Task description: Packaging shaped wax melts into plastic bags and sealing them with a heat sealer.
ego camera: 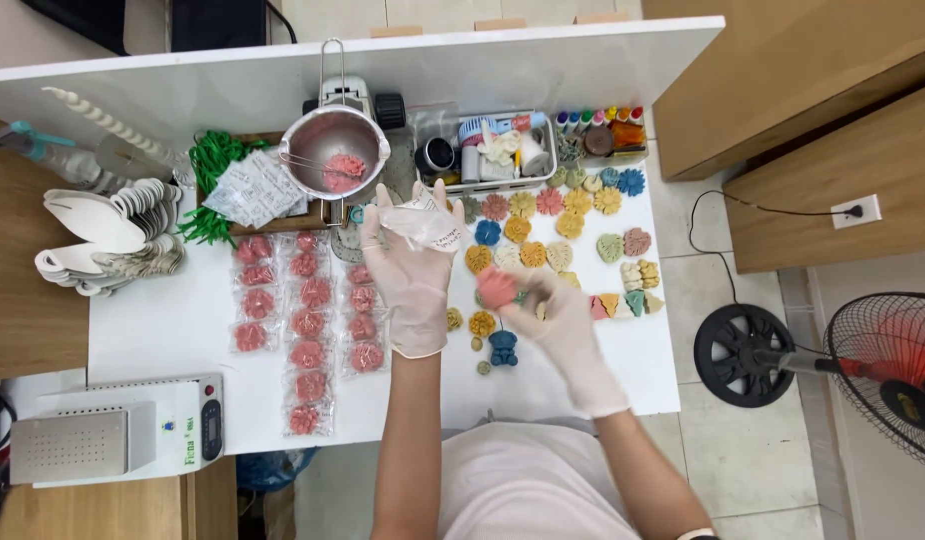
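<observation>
At bench centre, both gloved hands work close together. Left hand (415, 275) pinches a small clear bag (426, 222) at its fingertips, bag toward 12 o'clock from the palm, mouth apparently toward the right hand. Right hand (555, 325) clamps a pink flower-shaped piece (497, 287) in its fingertips, at about 4 o'clock from the bag and just beside the left hand; the right hand is the nearer one to the piece, and the piece is roundish, no clear long axis. Bench (173, 335) carries rows of bagged pink pieces (305, 330) at 9 o'clock of the hands, and loose coloured pieces (568, 215) at 1 to 3 o'clock. Metal pot (335, 152) at 11 o'clock holds a pink lump. White tray (490, 150) at 12 o'clock holds rolls and small jars. Stack of white spoons (103, 235) lies far left; grey-and-white machine (118, 430) at 8 o'clock.
</observation>
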